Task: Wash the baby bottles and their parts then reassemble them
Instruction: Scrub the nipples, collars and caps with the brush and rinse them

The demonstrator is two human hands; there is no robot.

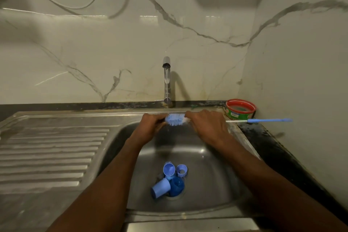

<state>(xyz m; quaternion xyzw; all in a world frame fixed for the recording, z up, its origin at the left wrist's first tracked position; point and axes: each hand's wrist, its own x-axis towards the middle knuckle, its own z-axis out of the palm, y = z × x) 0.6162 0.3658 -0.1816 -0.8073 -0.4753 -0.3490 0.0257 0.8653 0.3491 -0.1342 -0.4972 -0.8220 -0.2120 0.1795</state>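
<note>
I hold a blue bottle brush (175, 119) level over the sink, under a thin stream of water from the tap (166, 81). My left hand (150, 126) grips the tip end of the bristles. My right hand (207, 126) grips the wire stem, and the blue handle (269, 120) sticks out to the right over the counter. Several blue bottle parts lie around the drain: a light blue cap (160, 188) on its side, a dark blue cap (176, 186), a light blue cup-shaped cap (169, 170) and a small collar ring (182, 170).
The steel sink (216, 175) has a ribbed draining board (49, 156) on its left. A red and green round tub (240, 109) stands on the dark counter at the back right corner. Marble-patterned walls close in at the back and right.
</note>
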